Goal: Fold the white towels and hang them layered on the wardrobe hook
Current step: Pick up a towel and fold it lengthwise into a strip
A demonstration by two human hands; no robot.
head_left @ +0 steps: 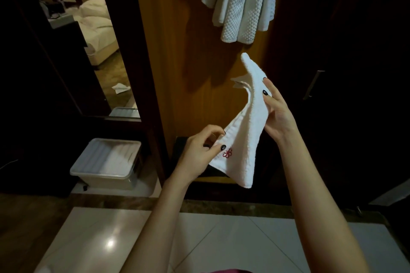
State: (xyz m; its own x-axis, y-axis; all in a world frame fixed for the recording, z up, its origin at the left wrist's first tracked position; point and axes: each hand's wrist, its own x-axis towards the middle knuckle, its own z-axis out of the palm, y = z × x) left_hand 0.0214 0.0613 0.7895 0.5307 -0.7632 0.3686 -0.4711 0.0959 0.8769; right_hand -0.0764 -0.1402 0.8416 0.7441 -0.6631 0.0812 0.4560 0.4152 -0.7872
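A small white towel (246,131) with a red embroidered flower mark hangs folded in the air in front of the wooden wardrobe panel (188,62). My left hand (197,150) pinches its lower left edge beside the red mark. Higher up, my right hand (277,108) holds the towel's right side, fingers curled over the cloth. Above, white waffle-textured towels (240,0) hang against the panel; the hook that carries them is out of view.
A clear plastic bin (106,162) with white cloth inside stands on the floor at the left. A tall mirror (88,40) reflects a bed. Dark wardrobe doors with a metal handle (312,84) fill the right. Glossy white floor tiles (221,239) lie below.
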